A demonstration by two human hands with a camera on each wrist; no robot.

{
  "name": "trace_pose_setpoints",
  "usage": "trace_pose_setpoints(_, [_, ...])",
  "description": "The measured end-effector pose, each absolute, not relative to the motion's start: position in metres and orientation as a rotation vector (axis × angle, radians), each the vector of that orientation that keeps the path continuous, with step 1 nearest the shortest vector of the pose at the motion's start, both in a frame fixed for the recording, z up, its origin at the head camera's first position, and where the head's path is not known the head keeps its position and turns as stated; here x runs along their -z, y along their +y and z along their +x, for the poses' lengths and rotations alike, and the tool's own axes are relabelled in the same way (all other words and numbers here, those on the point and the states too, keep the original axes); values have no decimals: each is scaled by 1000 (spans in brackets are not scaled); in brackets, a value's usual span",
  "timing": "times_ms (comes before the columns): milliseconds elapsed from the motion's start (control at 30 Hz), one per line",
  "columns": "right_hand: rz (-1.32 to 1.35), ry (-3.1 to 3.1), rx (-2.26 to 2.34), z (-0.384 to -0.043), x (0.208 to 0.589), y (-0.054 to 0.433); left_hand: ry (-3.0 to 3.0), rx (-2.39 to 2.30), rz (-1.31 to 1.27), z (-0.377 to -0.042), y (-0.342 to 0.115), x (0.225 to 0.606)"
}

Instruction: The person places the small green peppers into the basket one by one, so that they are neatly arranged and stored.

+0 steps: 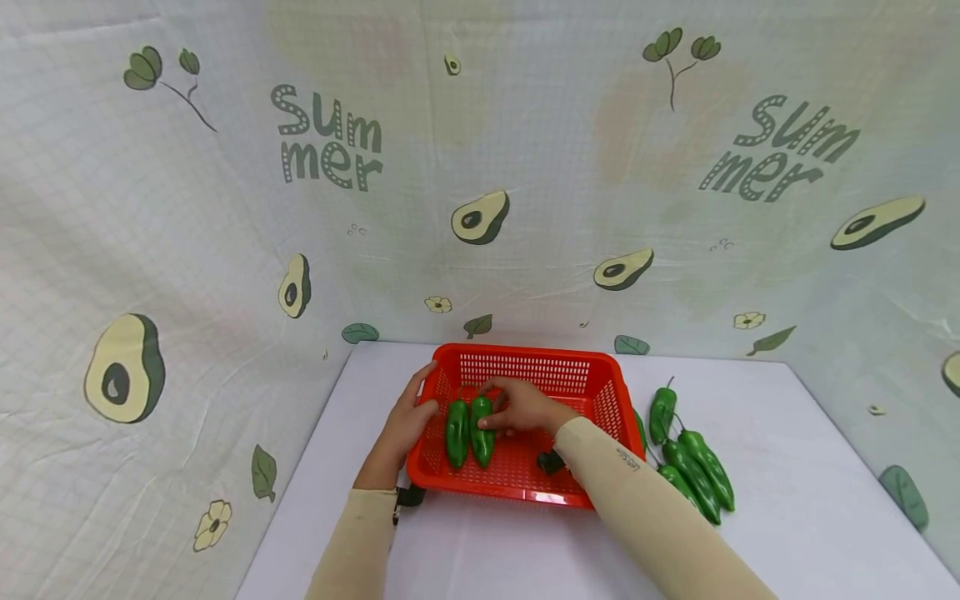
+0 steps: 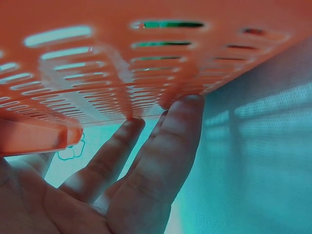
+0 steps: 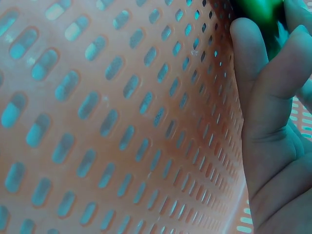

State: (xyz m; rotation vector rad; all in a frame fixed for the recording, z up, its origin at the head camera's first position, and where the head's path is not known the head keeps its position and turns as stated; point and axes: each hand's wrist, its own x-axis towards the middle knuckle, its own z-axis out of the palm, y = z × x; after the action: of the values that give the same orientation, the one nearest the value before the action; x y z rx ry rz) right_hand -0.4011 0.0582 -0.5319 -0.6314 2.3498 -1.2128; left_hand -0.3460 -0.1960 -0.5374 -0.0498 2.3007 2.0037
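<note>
A red plastic basket [image 1: 525, 493] with slotted walls stands on the white table. At its left side is my left hand [image 1: 405, 429], the thumb over the rim and the fingers along the outer wall; the left wrist view shows those fingers [image 2: 165, 146] against the slots. Inside the basket, my right hand [image 1: 525, 407] pinches a green pepper [image 1: 482, 437] between thumb and fingers. Another green pepper [image 1: 457, 433] lies beside it, nearer the left wall. In the right wrist view the held pepper [image 3: 261, 19] shows only in part, behind the thumb and fingers.
Several green peppers [image 1: 693, 471] lie in a group on the table [image 1: 795, 467], right of the basket. A patterned cloth [image 1: 540, 167] hangs behind the table and along both sides. A dark wrist camera [image 1: 551, 461] sits under my right wrist, over the basket floor.
</note>
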Motion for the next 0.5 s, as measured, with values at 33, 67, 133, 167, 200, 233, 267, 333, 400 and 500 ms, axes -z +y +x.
trace_pose_setpoints(33, [-628,2353,1211,-401,532,58,2303,-2001,-49,-346,-196,538])
trace_pose_setpoints(67, [-626,2354,1211,-401,532,58,2304,-1999,-48,-346,-196,538])
trace_pose_setpoints(133, [-622,2356,1208,-399,530,58,2305,-1997,-46,-346,-197,539])
trace_pose_setpoints(167, [-620,2357,1207,-399,529,57,2306,-1996,-47,-347,-197,539])
trace_pose_setpoints(200, [-621,2359,1203,-399,529,57,2310,-1993,-48,-347,-196,539])
trace_pose_setpoints(233, [-621,2361,1202,-398,528,57,2313,-1991,-50,-347,-196,539])
trace_pose_setpoints(267, [-622,2363,1200,-398,528,57,2313,-1990,-51,-347,-196,539])
trace_pose_setpoints(333, [-622,2366,1194,-398,527,57,2314,-1990,-55,-347,-196,538])
trace_pose_setpoints(400, [-624,2364,1194,-397,527,57,2314,-1990,-55,-346,-196,538])
trace_pose_setpoints(500, [-628,2361,1195,-397,527,57,2304,-1997,-50,-346,-196,538])
